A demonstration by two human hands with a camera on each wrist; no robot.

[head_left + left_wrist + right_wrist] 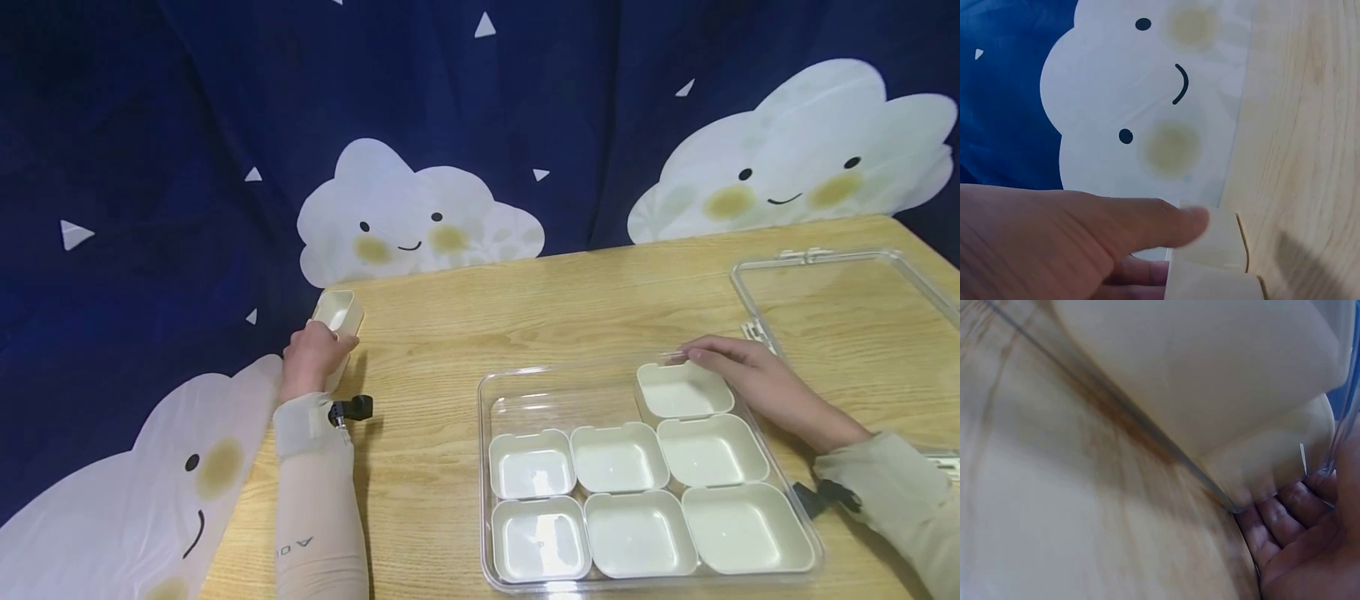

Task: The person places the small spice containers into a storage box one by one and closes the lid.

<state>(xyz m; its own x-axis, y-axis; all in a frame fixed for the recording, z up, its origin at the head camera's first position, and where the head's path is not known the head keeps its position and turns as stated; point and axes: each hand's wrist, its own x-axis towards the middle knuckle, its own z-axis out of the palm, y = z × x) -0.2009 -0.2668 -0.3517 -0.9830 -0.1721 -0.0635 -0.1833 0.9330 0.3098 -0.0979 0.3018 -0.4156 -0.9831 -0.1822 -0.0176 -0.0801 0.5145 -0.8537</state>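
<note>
My left hand (pixel 311 358) grips a small white plastic box (pixel 341 312) at the table's back left edge. In the left wrist view, the thumb lies on one white box (pixel 1210 250) with the fingers on its far side, and another white box (pixel 1213 284) sits right against it. My right hand (pixel 757 387) rests at the far right corner of a clear plastic case (pixel 525 379), its fingertips (pixel 1263 509) touching the outside wall. Inside that case stand several white boxes, the nearest to the hand being the back right box (pixel 686 392).
A clear lid or frame (pixel 813 257) lies on the wooden table (pixel 435 350) at the right. Behind and left of the table hangs a dark blue curtain (pixel 187 100) with white clouds. The back left part of the case holds no box.
</note>
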